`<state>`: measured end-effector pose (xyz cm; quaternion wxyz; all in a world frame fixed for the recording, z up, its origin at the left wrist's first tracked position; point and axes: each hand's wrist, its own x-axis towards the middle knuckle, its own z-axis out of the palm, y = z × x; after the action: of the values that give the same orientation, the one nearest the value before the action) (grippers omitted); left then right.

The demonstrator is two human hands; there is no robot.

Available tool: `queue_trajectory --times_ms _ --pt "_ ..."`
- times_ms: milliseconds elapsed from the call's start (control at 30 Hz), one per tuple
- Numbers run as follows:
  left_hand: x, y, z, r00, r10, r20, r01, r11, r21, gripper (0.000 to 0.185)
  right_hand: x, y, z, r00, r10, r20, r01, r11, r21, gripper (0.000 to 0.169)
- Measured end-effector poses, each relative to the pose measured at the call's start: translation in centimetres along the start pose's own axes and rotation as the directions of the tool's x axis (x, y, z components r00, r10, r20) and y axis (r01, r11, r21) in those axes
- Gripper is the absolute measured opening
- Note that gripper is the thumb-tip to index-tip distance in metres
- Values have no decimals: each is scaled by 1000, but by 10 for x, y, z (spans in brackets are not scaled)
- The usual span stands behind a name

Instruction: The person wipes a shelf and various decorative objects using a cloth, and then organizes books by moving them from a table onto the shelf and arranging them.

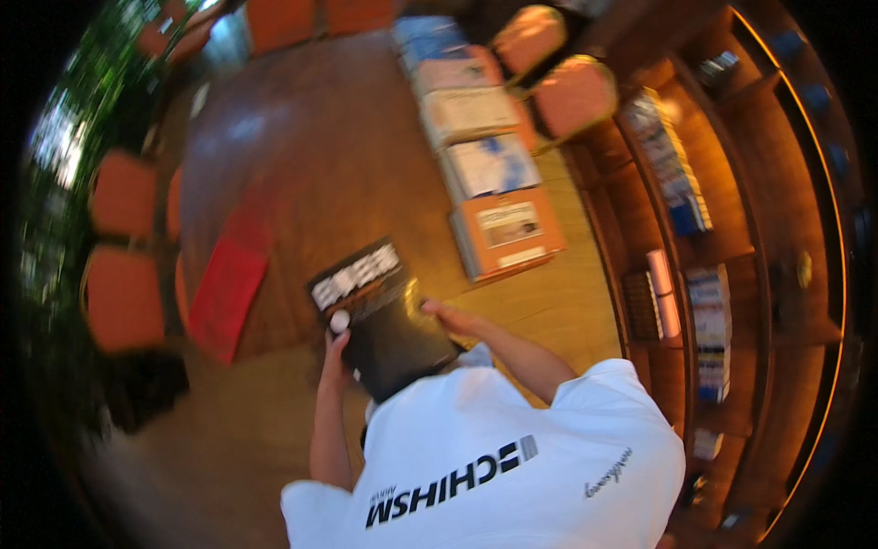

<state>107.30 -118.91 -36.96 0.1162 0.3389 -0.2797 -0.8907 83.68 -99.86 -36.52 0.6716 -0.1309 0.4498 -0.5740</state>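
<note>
A dark book (394, 343) with large white lettering on its cover is held in front of my body. My left hand (336, 350) grips its left edge, thumb on the cover near a round white spot. On the opposite edge, my right hand (449, 317) holds the book with its thumb over the front. The fingers of both hands are mostly hidden beneath it. The whole picture is blurred, so the cover's finer print cannot be made out.
Beyond the book is a wooden table (329, 130) with a red runner (230, 298). Stacks of books line its right side, an orange-covered one (514, 254) nearest. Orange chairs (123, 298) stand left, more (576, 96) behind the stacks. A wooden bookshelf (727, 233) curves along the right.
</note>
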Motion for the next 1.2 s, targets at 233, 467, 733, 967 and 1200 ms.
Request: queue_trajectory --times_ms 233,467,733,967,1200 --pt "12 -13 -15 999 -42 4 41 991 128 71 -14 -2 19 992 -127 -22 129 980 151 69" --pt "-29 5 23 999 -3 -41 6 996 93 58 -21 21 20 996 -88 19 81 968 236 60" --pt "-138 -7 137 980 199 -22 -175 904 391 66 -149 12 27 939 -343 -16 341 927 153 78" --pt "-170 -69 292 906 376 196 -422 843 333 87 -312 -58 -24 759 -646 77 651 752 -101 98" --pt "-182 -153 468 796 458 396 -565 797 214 103 -461 -113 -107 752 -659 -7 659 752 7 107"
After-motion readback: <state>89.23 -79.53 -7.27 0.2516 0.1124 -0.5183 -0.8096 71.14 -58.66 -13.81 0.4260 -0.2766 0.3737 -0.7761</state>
